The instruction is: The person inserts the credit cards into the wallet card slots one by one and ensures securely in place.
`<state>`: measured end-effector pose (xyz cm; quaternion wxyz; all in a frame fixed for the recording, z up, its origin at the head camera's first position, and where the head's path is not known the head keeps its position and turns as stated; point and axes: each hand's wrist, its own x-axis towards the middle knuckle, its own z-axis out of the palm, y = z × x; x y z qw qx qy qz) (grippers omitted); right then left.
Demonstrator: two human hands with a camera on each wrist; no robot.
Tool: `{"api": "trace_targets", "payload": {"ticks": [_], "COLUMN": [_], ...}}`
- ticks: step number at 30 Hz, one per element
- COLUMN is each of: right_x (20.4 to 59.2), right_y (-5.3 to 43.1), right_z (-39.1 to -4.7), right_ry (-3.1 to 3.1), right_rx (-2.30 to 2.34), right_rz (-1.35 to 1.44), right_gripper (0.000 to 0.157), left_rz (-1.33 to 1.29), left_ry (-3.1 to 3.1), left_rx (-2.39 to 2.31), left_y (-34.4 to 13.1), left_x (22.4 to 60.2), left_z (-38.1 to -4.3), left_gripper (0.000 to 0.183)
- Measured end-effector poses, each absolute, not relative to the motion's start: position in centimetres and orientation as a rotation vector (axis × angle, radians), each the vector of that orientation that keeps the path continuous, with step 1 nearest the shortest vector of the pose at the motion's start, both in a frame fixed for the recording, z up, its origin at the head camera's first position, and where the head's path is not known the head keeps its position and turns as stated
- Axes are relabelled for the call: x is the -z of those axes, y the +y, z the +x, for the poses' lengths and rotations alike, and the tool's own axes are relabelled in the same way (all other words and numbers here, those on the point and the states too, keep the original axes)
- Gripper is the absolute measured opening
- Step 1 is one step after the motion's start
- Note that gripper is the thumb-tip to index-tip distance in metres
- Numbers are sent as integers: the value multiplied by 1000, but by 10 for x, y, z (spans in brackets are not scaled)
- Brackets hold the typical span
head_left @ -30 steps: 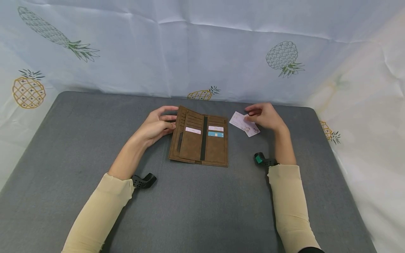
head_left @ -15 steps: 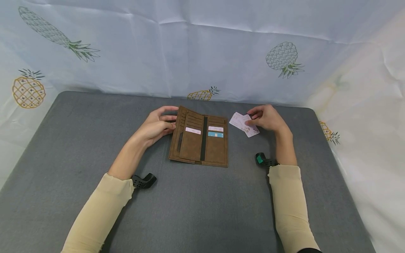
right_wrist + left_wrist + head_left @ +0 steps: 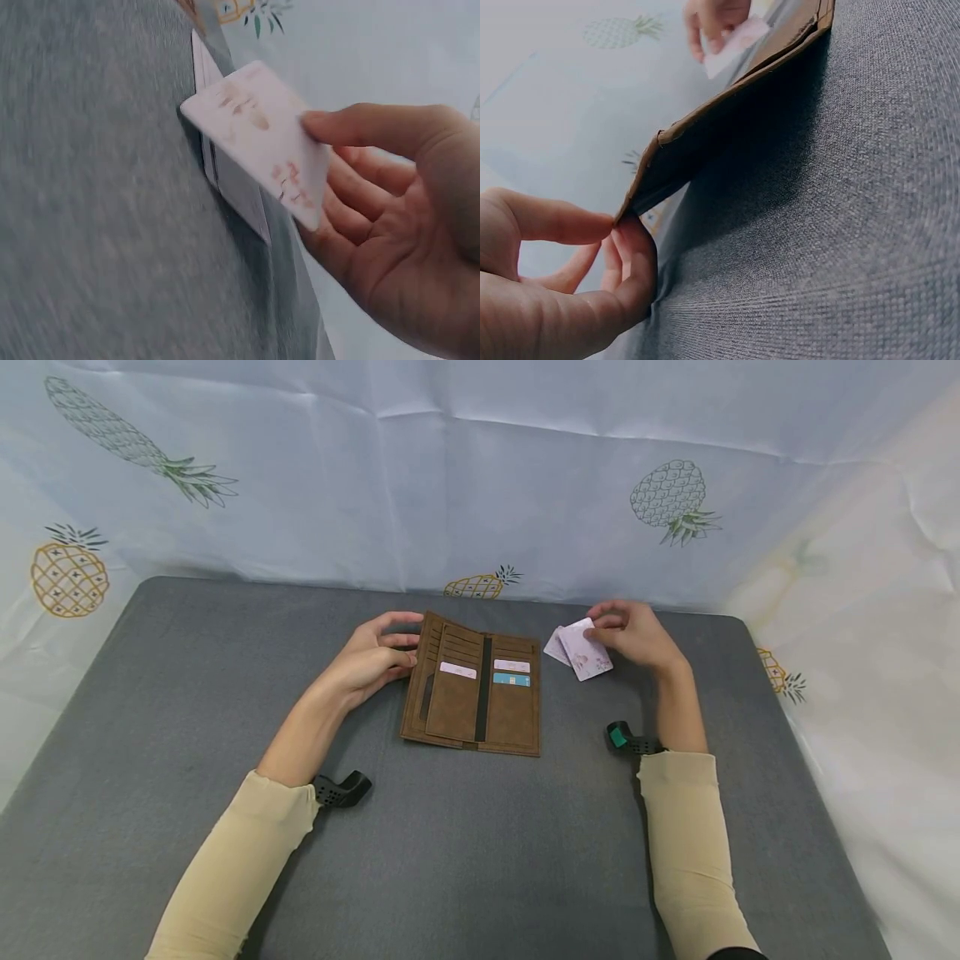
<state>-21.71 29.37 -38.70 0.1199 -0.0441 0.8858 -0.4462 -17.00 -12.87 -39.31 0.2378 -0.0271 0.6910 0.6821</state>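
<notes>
A brown wallet lies spread on the grey table, its left flap raised off the cloth. My left hand pinches that flap's outer edge between thumb and fingers, as the left wrist view also shows. Cards poke out of the wallet's slots: a pink one on the left side, a pink one and a blue one on the right. To the right of the wallet, my right hand pinches a pink floral card, tilted up off the table. Beneath it lies at least one more pale card.
The table has a grey cloth cover. A pale curtain printed with pineapples hangs along its back edge and right side. Black wrist-mounted devices sit on the left wrist and right wrist.
My right hand has lifted the upper pink card off the pale card under it and turned it more upright. My left hand and the wallet have stayed put.
</notes>
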Motion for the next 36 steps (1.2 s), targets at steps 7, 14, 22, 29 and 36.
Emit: {"api": "trace_targets", "payload": {"ticks": [7, 14, 22, 29, 36], "right_x": [379, 377, 380, 386, 388], "right_y": [260, 218, 176, 158, 151], "right_z": [-216, -215, -209, -205, -203], "right_ry": [2471, 2286, 2220, 2291, 2306], "right_rx": [1607, 1892, 1944, 1868, 1816], "right_rz": [-18, -88, -175, -197, -239], "right_gripper": [31, 28, 23, 24, 23], "left_rz": [-76, -73, -71, -76, -72], "left_ry": [1889, 1888, 1887, 1883, 1881], "left_rx": [-1874, -1881, -1882, -1889, -1894], "left_y": [-129, -130, -130, -129, -128], "left_x": [394, 395, 395, 395, 395], "left_z": [-170, -170, -171, -170, -170], "left_gripper": [71, 70, 70, 71, 71]}}
